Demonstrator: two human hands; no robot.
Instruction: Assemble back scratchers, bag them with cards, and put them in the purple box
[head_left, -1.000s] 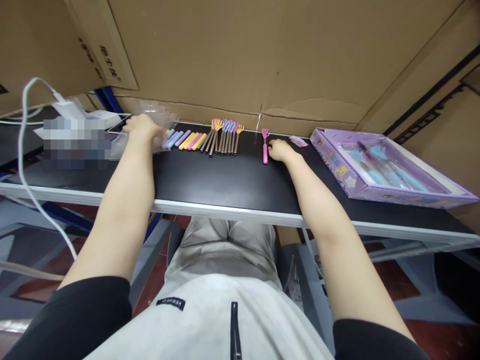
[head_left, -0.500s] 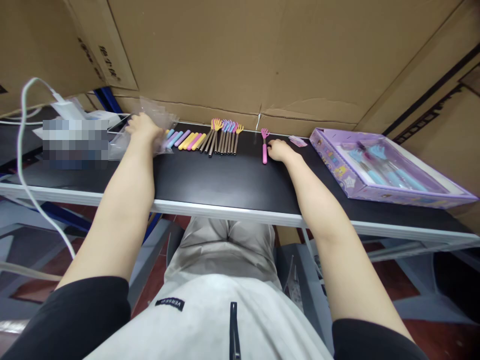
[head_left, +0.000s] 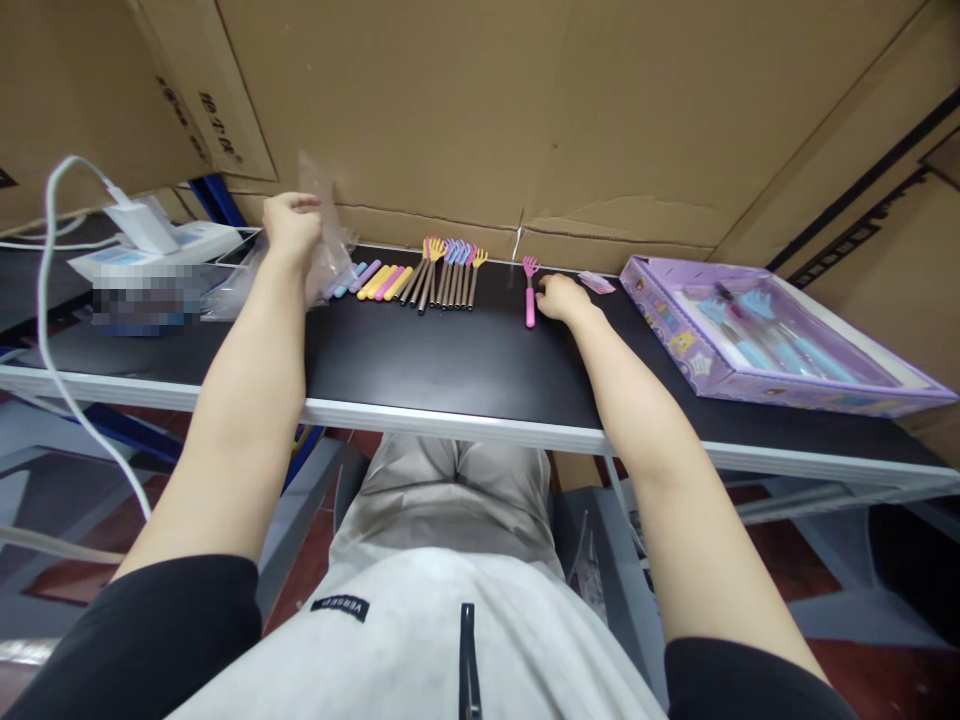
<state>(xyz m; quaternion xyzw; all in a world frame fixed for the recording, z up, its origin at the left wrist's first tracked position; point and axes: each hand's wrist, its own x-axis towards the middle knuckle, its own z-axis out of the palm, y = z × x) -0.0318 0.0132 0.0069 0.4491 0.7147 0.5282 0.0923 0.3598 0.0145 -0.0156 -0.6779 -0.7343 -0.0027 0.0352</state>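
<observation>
My left hand [head_left: 291,228] is closed on a clear plastic bag [head_left: 324,235], whose top stands up above the tabletop. More of the clear plastic lies flat under and beside that wrist. Just right of the bag is a row of coloured handles [head_left: 385,282] in blue, purple, yellow and pink. Beside them lie several metal rods with small claw heads [head_left: 446,275], like back scratchers. One pink back scratcher [head_left: 530,292] lies apart, its claw toward the back. My right hand [head_left: 564,298] rests on the table right beside it, fingers loosely bent and holding nothing visible.
A purple display box [head_left: 720,375] with blue-handled scratchers inside stands on the right. Small pink packets [head_left: 596,283] lie behind my right hand. At left are a white power strip [head_left: 157,250] and a hanging white cable [head_left: 43,290]. Cardboard [head_left: 480,120] walls the back.
My left hand has risen slightly and turned, pulling the plastic bag upright from the table. Some coloured handles near it are now covered by the plastic. My right hand has barely moved.
</observation>
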